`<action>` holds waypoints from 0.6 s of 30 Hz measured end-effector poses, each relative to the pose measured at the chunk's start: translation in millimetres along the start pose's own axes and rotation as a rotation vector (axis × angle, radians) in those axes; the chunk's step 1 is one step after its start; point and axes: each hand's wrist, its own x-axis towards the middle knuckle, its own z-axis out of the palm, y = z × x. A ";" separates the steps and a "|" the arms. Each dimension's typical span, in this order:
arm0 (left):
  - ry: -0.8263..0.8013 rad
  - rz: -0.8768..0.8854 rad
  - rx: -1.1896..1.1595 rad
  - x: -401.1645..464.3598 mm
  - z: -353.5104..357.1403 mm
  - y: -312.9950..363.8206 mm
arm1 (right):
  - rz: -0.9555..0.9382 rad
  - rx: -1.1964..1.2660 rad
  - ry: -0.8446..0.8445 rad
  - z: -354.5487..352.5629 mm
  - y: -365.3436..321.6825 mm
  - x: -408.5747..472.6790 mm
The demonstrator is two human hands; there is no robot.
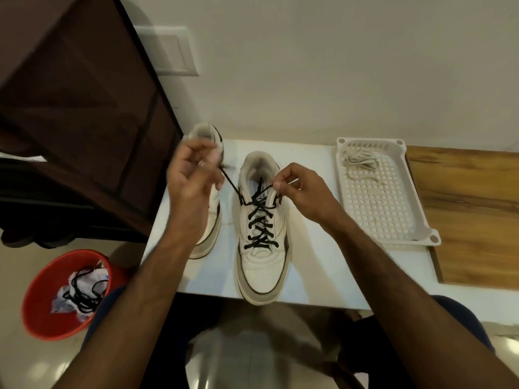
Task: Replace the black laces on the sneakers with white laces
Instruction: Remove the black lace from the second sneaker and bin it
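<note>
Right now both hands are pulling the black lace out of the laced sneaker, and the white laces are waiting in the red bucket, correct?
Not quite. The head view shows the left hand and right hand pulling the black lace on the laced sneaker, but the white laces lie in the white tray. The red bucket holds a discarded black lace and crumpled paper.
</note>
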 end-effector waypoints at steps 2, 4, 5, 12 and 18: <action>0.073 0.096 -0.091 8.8 -6.4 18.1 | 0.022 0.092 0.031 -1.4 1.7 -0.2; 0.142 0.154 -0.147 14.5 -15.8 28.9 | 0.057 0.263 0.023 -2.8 -0.9 -1.4; 0.167 0.168 -0.123 15.7 -20.4 29.3 | 0.067 0.354 0.008 -3.9 -4.1 -2.3; -0.141 0.006 0.752 -0.4 -25.0 -27.3 | -0.080 0.475 0.179 -35.8 -21.5 -3.3; -0.311 0.077 1.000 -9.1 -19.2 -41.3 | 0.014 -0.354 0.223 -52.8 15.9 -4.1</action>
